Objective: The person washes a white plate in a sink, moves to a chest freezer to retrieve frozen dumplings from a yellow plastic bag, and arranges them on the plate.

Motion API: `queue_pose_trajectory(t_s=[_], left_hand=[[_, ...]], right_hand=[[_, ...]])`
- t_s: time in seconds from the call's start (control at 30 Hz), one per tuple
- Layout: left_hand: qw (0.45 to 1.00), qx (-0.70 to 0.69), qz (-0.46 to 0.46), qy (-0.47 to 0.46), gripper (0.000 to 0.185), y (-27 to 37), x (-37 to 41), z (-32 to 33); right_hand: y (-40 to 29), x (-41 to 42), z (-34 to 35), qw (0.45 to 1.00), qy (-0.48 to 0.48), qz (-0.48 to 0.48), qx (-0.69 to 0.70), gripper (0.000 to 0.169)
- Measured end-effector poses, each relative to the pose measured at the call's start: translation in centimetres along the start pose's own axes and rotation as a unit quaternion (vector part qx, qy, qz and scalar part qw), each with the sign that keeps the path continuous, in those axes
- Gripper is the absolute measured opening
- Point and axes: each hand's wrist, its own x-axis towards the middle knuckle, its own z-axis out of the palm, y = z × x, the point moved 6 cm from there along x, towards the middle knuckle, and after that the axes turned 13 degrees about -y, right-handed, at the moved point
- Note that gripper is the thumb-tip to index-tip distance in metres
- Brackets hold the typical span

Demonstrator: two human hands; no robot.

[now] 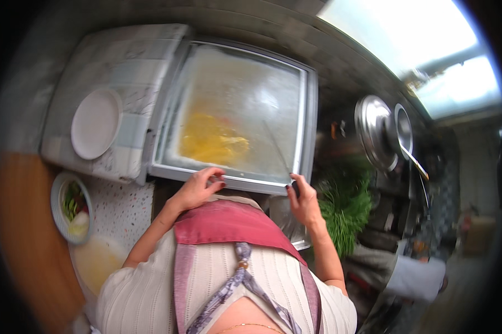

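In front of me is a square, grey-framed case [238, 185] that looks like a chest freezer. Its glass top [234, 83] is fogged, with pale frost along the edges. A blurred yellow thing with a little red [211, 140] shows beneath the glass. My left hand [201, 188] rests at the near rim, fingers curled and apart, holding nothing that I can see. At the near right corner, my right hand [304, 200] grips the dark handle of a thin, knife-like tool [277, 145]. Its narrow blade slants away over the glass; blur hides its exact kind.
Left of the case, a white plate [96, 124] lies on a patterned cloth [134, 75]. Below sits a bowl of vegetables [63, 229] on a speckled counter [121, 204]. To the right are long green leaves [344, 213], a shiny metal lid [369, 129] and a long-handled utensil [415, 163].
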Motion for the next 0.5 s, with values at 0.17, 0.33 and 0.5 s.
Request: queue_pose_trajectory(t_s=[0.17,0.33,0.5], left_hand=[[0.952,-0.154,0.161,0.208,0.036,1.3,-5.1,-1.7],[0.74,-0.326,0.156,0.567,0.024,-4.2,-17.4,-3.7],[0.519,-0.328,0.19,0.766,0.026,-11.8,-32.0,-0.4]], right_hand=[[-13.4,6.7,10.0,0.941,-0.164,-0.267,-0.127,0.047],[-23.0,7.5,16.5,0.85,-0.251,-0.461,-0.046,0.054],[-18.0,10.3,18.0,0.921,-0.221,-0.32,0.006,0.049]])
